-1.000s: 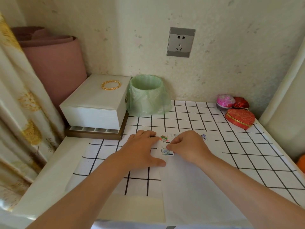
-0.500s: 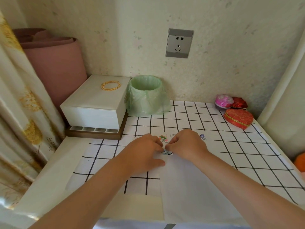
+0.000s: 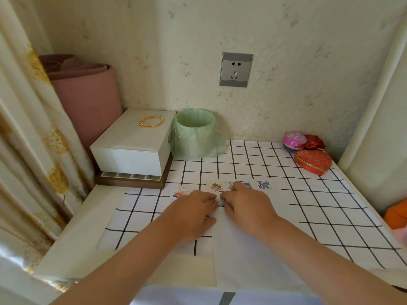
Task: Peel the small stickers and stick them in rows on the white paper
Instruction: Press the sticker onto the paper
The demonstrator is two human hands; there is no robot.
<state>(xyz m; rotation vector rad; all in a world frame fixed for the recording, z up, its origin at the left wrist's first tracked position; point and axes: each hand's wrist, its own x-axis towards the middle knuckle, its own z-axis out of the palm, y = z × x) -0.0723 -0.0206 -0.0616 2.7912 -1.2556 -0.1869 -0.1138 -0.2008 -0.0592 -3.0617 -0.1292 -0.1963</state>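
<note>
A small bluish sticker [image 3: 221,202], mostly hidden, is pinched between the curled fingers of the left hand [image 3: 193,213] and right hand [image 3: 248,208], at the far edge of the white paper [image 3: 253,249]. Colourful cartoon stickers [image 3: 217,187] line that edge.

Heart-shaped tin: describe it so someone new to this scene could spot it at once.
From the grey wall socket, look down to the far right corner of the checked table cover, where three small containers cluster. The heart-shaped tin is the nearest one: flat, red, gold-banded round its edge, unlike the round pink ball and shiny dark-red box behind it.
</note>
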